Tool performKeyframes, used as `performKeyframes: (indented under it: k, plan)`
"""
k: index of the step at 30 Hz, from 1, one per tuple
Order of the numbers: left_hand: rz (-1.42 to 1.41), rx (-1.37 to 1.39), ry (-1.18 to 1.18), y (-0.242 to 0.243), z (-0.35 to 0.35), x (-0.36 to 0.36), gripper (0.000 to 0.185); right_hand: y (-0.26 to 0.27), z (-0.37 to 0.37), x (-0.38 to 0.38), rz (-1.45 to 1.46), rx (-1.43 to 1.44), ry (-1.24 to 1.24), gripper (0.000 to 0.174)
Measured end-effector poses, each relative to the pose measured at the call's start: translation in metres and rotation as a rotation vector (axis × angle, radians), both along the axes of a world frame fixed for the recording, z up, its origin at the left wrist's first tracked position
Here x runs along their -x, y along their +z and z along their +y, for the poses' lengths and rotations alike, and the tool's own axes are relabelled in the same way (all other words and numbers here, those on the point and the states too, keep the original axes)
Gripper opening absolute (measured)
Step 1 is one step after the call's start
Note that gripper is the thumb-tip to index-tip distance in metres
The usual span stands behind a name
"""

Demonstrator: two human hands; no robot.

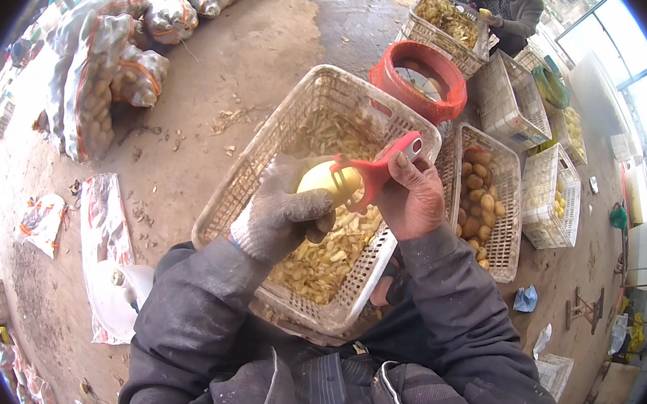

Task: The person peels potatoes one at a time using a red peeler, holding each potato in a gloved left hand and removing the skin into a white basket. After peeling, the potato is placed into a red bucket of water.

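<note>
My left hand (pixel 285 204), in a grey-stained work glove, grips a pale peeled potato (pixel 325 182). My bare right hand (pixel 414 196) holds a red-handled vegetable peeler (pixel 381 169). The peeler's head lies across the right end of the potato. Both hands are above a whitish plastic crate (pixel 370 291) that stands before me. Potato peelings (pixel 323 260) cover the crate's bottom. My hands hide part of the crate's inside.
A crate of unpeeled potatoes (pixel 480 199) stands at the right, behind a red tub (pixel 395 63). Further crates (pixel 551 200) hold yellow potatoes. Full mesh sacks (pixel 95 86) lie at the left. A person (pixel 508 15) works at another peelings crate (pixel 443 47).
</note>
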State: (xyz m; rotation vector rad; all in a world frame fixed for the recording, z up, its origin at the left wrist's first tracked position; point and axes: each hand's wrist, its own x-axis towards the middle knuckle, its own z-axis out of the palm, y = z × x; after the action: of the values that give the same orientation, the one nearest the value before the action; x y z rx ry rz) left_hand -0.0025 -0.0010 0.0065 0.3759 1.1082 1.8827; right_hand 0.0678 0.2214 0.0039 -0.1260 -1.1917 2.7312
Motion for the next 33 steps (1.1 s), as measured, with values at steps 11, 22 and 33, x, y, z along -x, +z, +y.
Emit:
performKeyframes:
  k: [11, 22, 33]
  plan:
    - [-0.135, -0.199, 0.141, 0.003, -0.006, -0.009, 0.087, 0.005, 0.036, 0.009, -0.041, 0.088, -0.04, 0.019]
    - [0.198, -0.036, 0.162, 0.001, 0.01, -0.01, 0.072, -0.007, -0.01, 0.008, 0.025, 0.19, 0.079, 0.021]
    - [0.05, -0.113, 0.213, 0.0, -0.006, -0.015, 0.069, -0.014, 0.037, 0.015, -0.146, 0.035, -0.016, 0.026]
